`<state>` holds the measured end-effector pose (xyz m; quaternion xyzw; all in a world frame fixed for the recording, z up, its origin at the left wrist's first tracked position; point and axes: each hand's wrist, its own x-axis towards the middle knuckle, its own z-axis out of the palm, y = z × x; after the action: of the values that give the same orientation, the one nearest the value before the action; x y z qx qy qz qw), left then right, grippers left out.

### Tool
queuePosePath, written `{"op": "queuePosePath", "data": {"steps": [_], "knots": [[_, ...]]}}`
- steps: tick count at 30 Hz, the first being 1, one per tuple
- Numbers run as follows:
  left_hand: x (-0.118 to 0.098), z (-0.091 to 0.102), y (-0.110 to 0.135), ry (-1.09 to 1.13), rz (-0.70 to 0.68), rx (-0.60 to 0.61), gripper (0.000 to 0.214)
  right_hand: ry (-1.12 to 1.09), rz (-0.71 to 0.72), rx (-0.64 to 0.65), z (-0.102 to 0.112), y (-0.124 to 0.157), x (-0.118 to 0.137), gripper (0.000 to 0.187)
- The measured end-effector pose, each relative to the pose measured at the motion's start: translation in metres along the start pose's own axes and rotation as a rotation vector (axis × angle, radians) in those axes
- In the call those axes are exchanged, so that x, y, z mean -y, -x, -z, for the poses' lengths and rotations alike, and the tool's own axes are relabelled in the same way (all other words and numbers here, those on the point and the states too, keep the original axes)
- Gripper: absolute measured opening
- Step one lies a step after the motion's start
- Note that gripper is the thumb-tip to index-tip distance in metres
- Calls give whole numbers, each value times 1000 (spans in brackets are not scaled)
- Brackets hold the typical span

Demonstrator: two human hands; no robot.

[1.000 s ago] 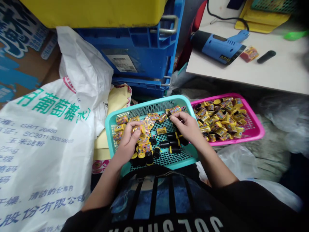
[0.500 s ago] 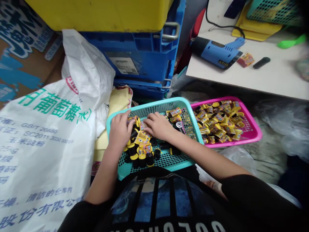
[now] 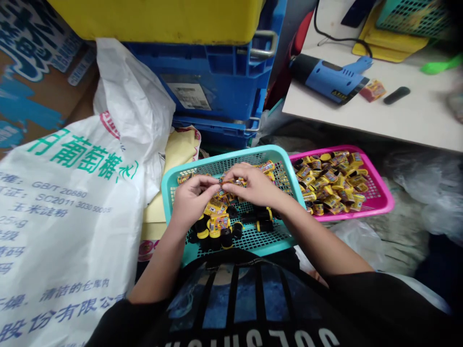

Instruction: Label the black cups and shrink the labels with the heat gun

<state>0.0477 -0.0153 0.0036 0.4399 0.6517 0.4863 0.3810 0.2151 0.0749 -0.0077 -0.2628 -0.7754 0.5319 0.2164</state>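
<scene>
My left hand [image 3: 191,200] and my right hand [image 3: 255,185] meet above the turquoise basket [image 3: 294,180], thumbs and fingertips pinched together. Whatever is between the fingertips is small and mostly hidden; I cannot make it out. Below the hands lie small black cylinders with yellow rims [image 3: 226,237] and printed yellow wrappers [image 3: 219,222]. Further black cylinders [image 3: 265,226] rest on their sides beneath my right forearm. Part of the basket's contents is covered by my hands.
A pink basket [image 3: 383,197] full of yellow-wrapped pieces [image 3: 336,183] adjoins on the right. Stacked blue crates [image 3: 224,86] stand ahead, a white printed sack [image 3: 65,231] at left. A blue heat gun [image 3: 329,79] lies on the white table [image 3: 408,120].
Both hands have left the pieces lying in the basket and come together fingertip to fingertip above them. The right hand now pinches close to the left. The camera view has shifted slightly.
</scene>
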Motion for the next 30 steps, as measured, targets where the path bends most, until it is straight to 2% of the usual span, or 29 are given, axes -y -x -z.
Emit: {"op": "queuePosePath", "data": {"steps": [2, 3, 6, 8, 12, 16, 18, 20, 23, 24, 27, 28, 30], "knots": [[0, -7, 3, 242, 108, -92, 16, -341, -155, -25, -5, 4, -2, 30], [0, -10, 6, 335, 167, -92, 19, -486, -224, -43, -9, 5, -3, 36], [-2, -16, 13, 427, 304, 52, 20, -678, -289, -135, -17, 8, -6, 44], [-4, -18, 15, 402, 314, 98, 21, -612, -262, -174, -20, 9, -5, 44], [-7, -20, 8, 333, 207, -1, 43, -307, -199, -220, -18, 9, -4, 41], [-11, -23, 1, 183, 139, -25, 41, -71, -155, -253, -1, 15, -4, 50], [-12, -21, 1, 128, 133, -54, 32, 108, -202, -173, 10, 26, -3, 49], [-9, -18, 3, 86, 139, -79, 22, 368, -296, 47, 14, 42, -1, 35], [-2, -12, 4, 32, 120, -95, 20, 769, -425, 437, -1, 69, 2, 10], [1, -10, 4, 17, 109, -93, 21, 856, -448, 510, -10, 77, 2, 11], [5, -10, 5, 10, 123, -83, 23, 937, -473, 604, -31, 88, 0, 31], [5, -10, 5, 22, 148, -83, 23, 927, -466, 622, -33, 89, -1, 33], [3, -10, 6, 47, 204, -82, 24, 883, -417, 638, -28, 85, -3, 25]]}}
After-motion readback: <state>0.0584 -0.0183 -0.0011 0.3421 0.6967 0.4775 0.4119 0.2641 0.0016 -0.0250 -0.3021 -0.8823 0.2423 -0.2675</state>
